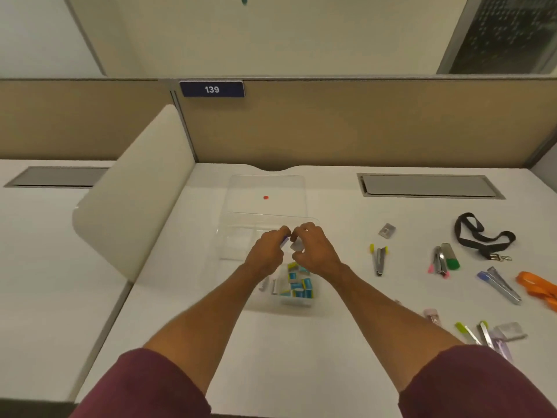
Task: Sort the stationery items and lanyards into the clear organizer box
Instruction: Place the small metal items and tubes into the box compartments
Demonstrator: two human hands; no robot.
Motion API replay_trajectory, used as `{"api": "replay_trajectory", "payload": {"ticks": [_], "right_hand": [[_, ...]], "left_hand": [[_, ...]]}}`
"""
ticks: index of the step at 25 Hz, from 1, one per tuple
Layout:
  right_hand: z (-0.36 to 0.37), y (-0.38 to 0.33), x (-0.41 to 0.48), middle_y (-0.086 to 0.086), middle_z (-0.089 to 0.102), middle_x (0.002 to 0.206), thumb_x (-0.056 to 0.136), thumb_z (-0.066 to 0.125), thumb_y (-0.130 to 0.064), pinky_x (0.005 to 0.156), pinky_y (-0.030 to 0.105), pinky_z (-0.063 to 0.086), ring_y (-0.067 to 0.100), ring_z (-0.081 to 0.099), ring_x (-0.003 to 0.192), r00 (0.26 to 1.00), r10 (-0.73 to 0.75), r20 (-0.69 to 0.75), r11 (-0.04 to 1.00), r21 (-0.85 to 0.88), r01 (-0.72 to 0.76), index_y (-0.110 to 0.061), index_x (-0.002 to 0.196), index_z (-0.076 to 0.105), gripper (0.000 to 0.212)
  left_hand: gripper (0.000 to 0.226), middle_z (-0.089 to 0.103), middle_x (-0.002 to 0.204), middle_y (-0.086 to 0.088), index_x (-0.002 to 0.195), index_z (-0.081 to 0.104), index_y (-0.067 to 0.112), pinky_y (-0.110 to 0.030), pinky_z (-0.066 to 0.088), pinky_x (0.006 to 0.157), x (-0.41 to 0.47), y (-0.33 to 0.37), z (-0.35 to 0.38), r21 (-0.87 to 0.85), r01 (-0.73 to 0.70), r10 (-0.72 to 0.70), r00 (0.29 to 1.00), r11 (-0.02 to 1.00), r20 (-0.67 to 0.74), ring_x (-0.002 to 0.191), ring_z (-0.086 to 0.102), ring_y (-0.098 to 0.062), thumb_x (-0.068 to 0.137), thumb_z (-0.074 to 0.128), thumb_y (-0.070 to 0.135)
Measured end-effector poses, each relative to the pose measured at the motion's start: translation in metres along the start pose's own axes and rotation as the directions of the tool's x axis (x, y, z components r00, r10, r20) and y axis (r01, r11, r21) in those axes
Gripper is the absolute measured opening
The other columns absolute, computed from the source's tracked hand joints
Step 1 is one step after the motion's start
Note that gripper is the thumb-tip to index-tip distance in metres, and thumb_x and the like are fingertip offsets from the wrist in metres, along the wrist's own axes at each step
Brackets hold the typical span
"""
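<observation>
The clear organizer box [238,245] sits mid-desk, its lid [265,188] open behind it. Several small blue and white staple boxes [297,286] lie in its near compartment. Both hands hover over the box. My left hand [266,251] pinches a small item with a purple-blue end [284,241]. My right hand [313,251] pinches a small pale grey piece [296,245] right beside it. On the desk to the right lie a black lanyard [482,236], an orange lanyard [539,289] and several staplers [379,259].
A beige partition stands behind the desk, and a white divider panel [132,212] rises at the left. A grey cable hatch [428,185] is set in the desk at back right. More small stationery pieces [494,333] lie near my right forearm.
</observation>
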State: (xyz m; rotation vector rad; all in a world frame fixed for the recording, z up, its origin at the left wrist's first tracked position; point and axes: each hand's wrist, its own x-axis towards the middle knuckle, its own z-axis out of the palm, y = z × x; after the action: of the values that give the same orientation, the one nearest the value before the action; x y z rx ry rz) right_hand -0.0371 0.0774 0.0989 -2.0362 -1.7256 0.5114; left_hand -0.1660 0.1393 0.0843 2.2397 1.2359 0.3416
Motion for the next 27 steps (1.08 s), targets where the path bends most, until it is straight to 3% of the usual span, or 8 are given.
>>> {"api": "replay_trajectory", "payload": {"ticks": [7, 11, 14, 17, 20, 23, 27], "right_hand": [[0.071, -0.086, 0.025, 0.000, 0.051, 0.131, 0.077, 0.068, -0.015, 0.100, 0.038, 0.042, 0.021, 0.051, 0.117, 0.984, -0.093, 0.154, 0.995, -0.034, 0.099, -0.019, 0.119, 0.058, 0.043], [0.098, -0.100, 0.033, 0.000, 0.049, 0.131, 0.076, 0.069, -0.016, 0.101, 0.040, 0.036, 0.021, 0.052, 0.117, 0.977, -0.049, 0.209, 0.996, -0.062, 0.063, -0.020, 0.125, 0.049, 0.053], [0.113, -0.103, 0.038, 0.001, 0.051, 0.129, 0.074, 0.072, -0.014, 0.101, 0.039, 0.034, 0.022, 0.052, 0.117, 0.966, 0.000, 0.259, 0.995, -0.093, 0.025, -0.020, 0.129, 0.043, 0.062], [0.124, -0.102, 0.042, 0.002, 0.053, 0.125, 0.072, 0.072, -0.012, 0.099, 0.039, 0.032, 0.022, 0.052, 0.116, 0.956, 0.006, 0.293, 0.995, -0.099, 0.024, -0.020, 0.129, 0.042, 0.066], [0.131, -0.100, 0.042, 0.002, 0.054, 0.123, 0.071, 0.072, -0.011, 0.099, 0.039, 0.030, 0.023, 0.052, 0.116, 0.951, 0.012, 0.310, 0.994, -0.103, 0.021, -0.021, 0.129, 0.042, 0.066], [0.130, -0.093, 0.041, 0.001, 0.050, 0.133, 0.073, 0.069, -0.013, 0.105, 0.040, 0.027, 0.023, 0.045, 0.125, 0.952, 0.010, 0.306, 0.996, -0.091, 0.019, -0.022, 0.134, 0.039, 0.068], [0.115, -0.074, 0.033, 0.002, 0.047, 0.138, 0.080, 0.063, -0.020, 0.104, 0.042, 0.030, 0.025, 0.041, 0.127, 0.981, 0.009, 0.193, 0.997, -0.080, 0.007, -0.020, 0.135, 0.039, 0.059]], "left_hand": [[0.025, 0.063, 0.110, -0.020, 0.115, 0.054, 0.012, -0.036, 0.054, 0.084, -0.036, -0.106, -0.046, -0.062, 0.239, -0.241, 0.970, 0.969, -0.018, 0.091, 0.063, -0.030, 0.091, 0.059, 0.007], [0.027, 0.062, 0.114, -0.022, 0.115, 0.057, 0.005, -0.031, 0.049, 0.078, -0.046, -0.131, -0.048, -0.104, 0.290, -0.288, 0.957, 0.951, 0.030, 0.085, 0.054, -0.021, 0.088, 0.061, 0.005], [0.028, 0.060, 0.117, -0.020, 0.117, 0.057, 0.005, -0.035, 0.052, 0.081, -0.047, -0.142, -0.045, -0.106, 0.328, -0.322, 0.944, 0.939, 0.069, 0.087, 0.057, -0.024, 0.089, 0.059, 0.004], [0.033, 0.057, 0.125, -0.019, 0.123, 0.057, 0.006, -0.041, 0.055, 0.087, -0.045, -0.145, -0.043, -0.092, 0.330, -0.322, 0.942, 0.939, 0.098, 0.104, 0.062, -0.034, 0.090, 0.059, 0.003], [0.041, 0.055, 0.133, -0.015, 0.129, 0.055, 0.007, -0.041, 0.050, 0.099, -0.042, -0.143, -0.043, -0.049, 0.303, -0.298, 0.950, 0.952, 0.091, 0.118, 0.057, -0.033, 0.089, 0.060, 0.001], [0.044, 0.055, 0.132, -0.015, 0.128, 0.054, 0.008, -0.036, 0.050, 0.096, -0.040, -0.141, -0.043, -0.051, 0.291, -0.288, 0.956, 0.955, 0.061, 0.115, 0.059, -0.030, 0.086, 0.055, -0.004], [0.039, 0.060, 0.121, -0.016, 0.123, 0.053, 0.009, -0.038, 0.052, 0.089, -0.037, -0.129, -0.043, -0.024, 0.230, -0.230, 0.973, 0.973, 0.010, 0.108, 0.061, -0.030, 0.086, 0.053, -0.001]]}}
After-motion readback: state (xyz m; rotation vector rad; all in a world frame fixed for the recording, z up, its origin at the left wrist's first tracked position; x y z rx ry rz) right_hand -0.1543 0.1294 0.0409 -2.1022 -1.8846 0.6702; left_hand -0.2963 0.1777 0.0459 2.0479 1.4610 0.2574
